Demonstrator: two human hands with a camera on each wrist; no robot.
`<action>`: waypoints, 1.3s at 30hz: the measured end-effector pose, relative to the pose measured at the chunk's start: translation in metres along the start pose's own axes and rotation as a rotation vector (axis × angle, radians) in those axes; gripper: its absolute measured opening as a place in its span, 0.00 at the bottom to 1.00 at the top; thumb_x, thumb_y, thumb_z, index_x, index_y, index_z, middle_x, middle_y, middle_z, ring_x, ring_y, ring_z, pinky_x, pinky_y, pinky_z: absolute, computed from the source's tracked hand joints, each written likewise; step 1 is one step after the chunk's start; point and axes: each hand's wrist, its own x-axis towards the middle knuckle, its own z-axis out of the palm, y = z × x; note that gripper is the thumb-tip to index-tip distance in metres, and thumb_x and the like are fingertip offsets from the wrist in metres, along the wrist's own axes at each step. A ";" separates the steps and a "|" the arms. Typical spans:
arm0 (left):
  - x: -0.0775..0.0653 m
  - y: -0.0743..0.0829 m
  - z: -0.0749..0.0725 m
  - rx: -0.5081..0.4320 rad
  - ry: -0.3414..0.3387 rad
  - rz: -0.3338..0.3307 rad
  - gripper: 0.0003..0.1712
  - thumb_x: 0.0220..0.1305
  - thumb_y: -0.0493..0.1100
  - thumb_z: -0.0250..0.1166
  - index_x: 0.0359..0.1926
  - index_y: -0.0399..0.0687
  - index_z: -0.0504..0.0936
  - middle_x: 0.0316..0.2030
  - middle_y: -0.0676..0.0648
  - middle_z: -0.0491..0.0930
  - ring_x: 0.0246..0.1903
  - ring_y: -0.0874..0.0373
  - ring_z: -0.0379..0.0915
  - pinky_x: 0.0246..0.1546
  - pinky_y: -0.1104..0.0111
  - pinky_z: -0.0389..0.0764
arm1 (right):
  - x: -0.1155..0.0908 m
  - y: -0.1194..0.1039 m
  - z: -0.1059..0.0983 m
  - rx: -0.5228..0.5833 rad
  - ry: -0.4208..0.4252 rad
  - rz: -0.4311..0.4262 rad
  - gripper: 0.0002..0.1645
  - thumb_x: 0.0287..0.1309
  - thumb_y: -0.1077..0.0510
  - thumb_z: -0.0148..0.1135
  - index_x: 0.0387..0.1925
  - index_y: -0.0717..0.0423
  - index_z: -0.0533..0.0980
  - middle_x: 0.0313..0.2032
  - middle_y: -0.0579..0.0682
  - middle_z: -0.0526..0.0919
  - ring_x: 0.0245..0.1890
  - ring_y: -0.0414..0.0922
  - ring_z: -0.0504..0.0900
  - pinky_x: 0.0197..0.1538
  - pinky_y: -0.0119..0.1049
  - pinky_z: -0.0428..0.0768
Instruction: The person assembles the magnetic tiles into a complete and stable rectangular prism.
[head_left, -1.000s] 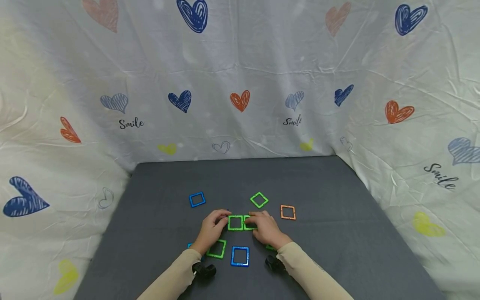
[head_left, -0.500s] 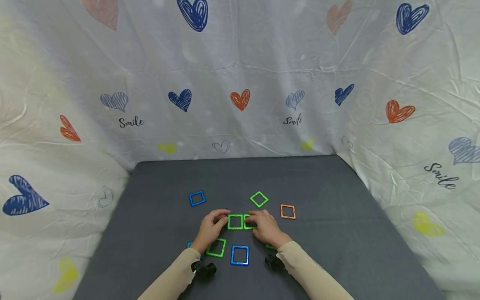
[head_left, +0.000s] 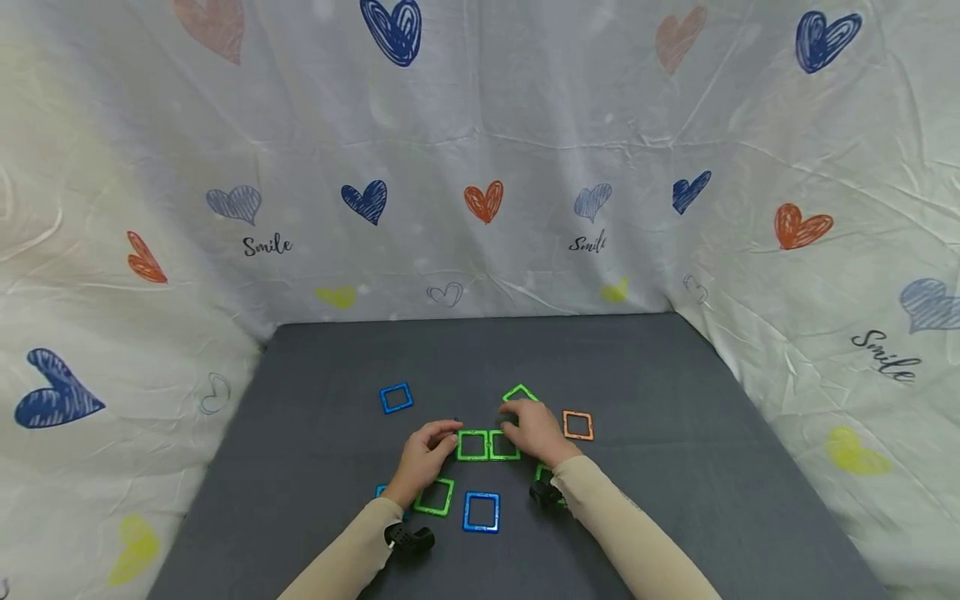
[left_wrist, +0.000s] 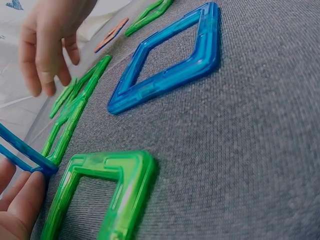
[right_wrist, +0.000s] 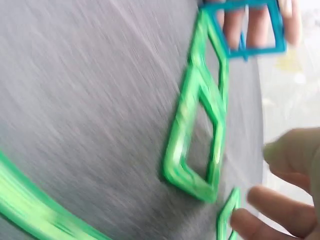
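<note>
Two green magnetic square tiles, a left one (head_left: 472, 458) and a right one (head_left: 506, 458), lie flat edge to edge mid-table. My left hand (head_left: 426, 458) holds a blue magnetic square tile (right_wrist: 257, 51) upright at the left end of this pair; its fingers show behind the tile in the right wrist view. My right hand (head_left: 540, 432) is raised above the table, fingers loosely bent and holding nothing. It is over the area between the right green tile and another green tile (head_left: 519, 387), which it partly hides in the head view.
Around the pair lie a far blue tile (head_left: 398, 408), an orange tile (head_left: 577, 438), a near blue tile (head_left: 481, 530) and a near green tile (head_left: 449, 497). Another green tile (head_left: 540, 472) lies partly under the right wrist. Part of a blue tile shows behind the left wrist.
My right hand has let go of the right green tile and moved up and away, towards the far green tile. The left hand has stayed in place.
</note>
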 end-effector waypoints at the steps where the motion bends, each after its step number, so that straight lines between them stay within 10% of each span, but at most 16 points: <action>1: 0.000 0.000 0.000 -0.002 -0.003 0.001 0.14 0.71 0.39 0.64 0.55 0.47 0.86 0.55 0.44 0.83 0.53 0.51 0.82 0.52 0.71 0.80 | 0.004 0.002 -0.002 -0.012 0.021 0.016 0.16 0.64 0.60 0.65 0.52 0.57 0.85 0.51 0.57 0.87 0.46 0.54 0.86 0.45 0.50 0.84; 15: 0.000 0.002 0.000 -0.011 0.005 0.012 0.14 0.70 0.37 0.65 0.54 0.45 0.87 0.55 0.41 0.83 0.52 0.50 0.84 0.51 0.74 0.81 | 0.032 0.021 -0.006 -0.231 -0.001 0.167 0.20 0.61 0.54 0.71 0.55 0.51 0.84 0.50 0.58 0.83 0.48 0.57 0.82 0.45 0.54 0.84; 29: -0.001 0.001 0.000 -0.038 0.019 -0.006 0.13 0.69 0.37 0.66 0.52 0.45 0.87 0.54 0.41 0.83 0.48 0.62 0.84 0.50 0.76 0.80 | 0.025 0.018 -0.002 -0.221 0.022 0.169 0.17 0.61 0.56 0.70 0.52 0.51 0.85 0.49 0.58 0.83 0.49 0.58 0.80 0.47 0.56 0.82; 39: -0.002 0.000 0.001 -0.043 0.028 -0.003 0.13 0.69 0.37 0.66 0.53 0.44 0.87 0.54 0.42 0.83 0.50 0.50 0.84 0.50 0.73 0.81 | 0.028 0.019 -0.002 -0.196 0.007 0.137 0.16 0.60 0.57 0.69 0.51 0.53 0.86 0.47 0.56 0.87 0.47 0.56 0.84 0.50 0.53 0.83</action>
